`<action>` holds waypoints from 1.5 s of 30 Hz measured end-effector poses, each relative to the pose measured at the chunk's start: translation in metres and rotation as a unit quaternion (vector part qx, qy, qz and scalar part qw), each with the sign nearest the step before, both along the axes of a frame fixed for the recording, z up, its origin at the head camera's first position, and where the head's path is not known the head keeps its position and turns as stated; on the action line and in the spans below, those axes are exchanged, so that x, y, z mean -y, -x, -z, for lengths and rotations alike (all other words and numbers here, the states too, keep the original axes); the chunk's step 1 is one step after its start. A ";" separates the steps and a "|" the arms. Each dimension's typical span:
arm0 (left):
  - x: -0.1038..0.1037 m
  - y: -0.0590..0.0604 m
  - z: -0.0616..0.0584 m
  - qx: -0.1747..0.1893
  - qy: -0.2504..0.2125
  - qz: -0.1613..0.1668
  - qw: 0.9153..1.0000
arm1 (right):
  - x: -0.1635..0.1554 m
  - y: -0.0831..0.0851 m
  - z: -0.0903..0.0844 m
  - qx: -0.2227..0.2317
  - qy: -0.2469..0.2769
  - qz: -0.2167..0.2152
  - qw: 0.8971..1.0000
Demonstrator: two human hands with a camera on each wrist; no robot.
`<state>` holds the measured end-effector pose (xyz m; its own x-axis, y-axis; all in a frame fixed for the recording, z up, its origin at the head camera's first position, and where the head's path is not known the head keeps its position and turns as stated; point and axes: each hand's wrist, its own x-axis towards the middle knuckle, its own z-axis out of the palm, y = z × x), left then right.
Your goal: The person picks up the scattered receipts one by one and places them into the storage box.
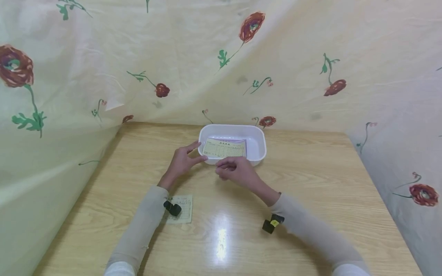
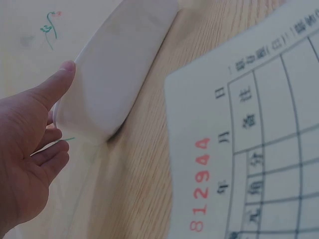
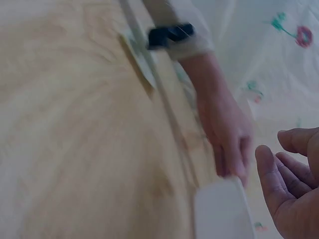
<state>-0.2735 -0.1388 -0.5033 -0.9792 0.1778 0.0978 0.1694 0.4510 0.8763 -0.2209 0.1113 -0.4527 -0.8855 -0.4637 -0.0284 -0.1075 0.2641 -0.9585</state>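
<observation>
A white plastic tub (image 1: 257,143) stands at the back middle of the wooden table, with a yellowish printed form (image 1: 224,148) lying inside it. My left hand (image 1: 193,153) touches the tub's left end with straight fingers, thumb up near the rim. In the left wrist view the thumb (image 2: 62,77) rests against the tub wall (image 2: 119,64). My right hand (image 1: 229,166) hovers just in front of the tub, fingers loosely curled and holding nothing. The blurred right wrist view shows its relaxed fingers (image 3: 294,184) beside the tub's corner (image 3: 222,209).
A second printed slip (image 1: 183,209) lies on the table under my left forearm; the left wrist view shows its red number 812944 (image 2: 202,184). Flowered cloth (image 1: 69,96) walls the table at the back and both sides. Bare wood (image 1: 310,172) lies right of the tub.
</observation>
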 end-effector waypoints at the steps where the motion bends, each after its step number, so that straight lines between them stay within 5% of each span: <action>1: 0.000 0.000 0.000 0.000 0.000 0.001 1.000 | 0.004 -0.002 0.002 0.004 -0.003 -0.007 1.000; 15: 0.001 0.000 0.001 -0.002 0.004 0.000 1.000 | 0.045 -0.029 0.028 0.007 -0.050 -0.037 0.998; 27: 0.002 0.001 0.001 -0.008 0.003 0.002 1.000 | 0.060 -0.035 0.048 -0.017 -0.074 -0.059 0.995; 45: 0.001 0.001 0.001 -0.003 0.000 0.001 1.000 | 0.072 -0.041 0.055 -0.005 -0.109 -0.055 0.993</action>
<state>-0.2749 -0.1403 -0.5045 -0.9781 0.1806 0.1032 0.1756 0.4505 0.8753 -0.1801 0.0396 -0.5081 -0.8301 -0.5422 -0.1302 -0.1565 0.4505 -0.8789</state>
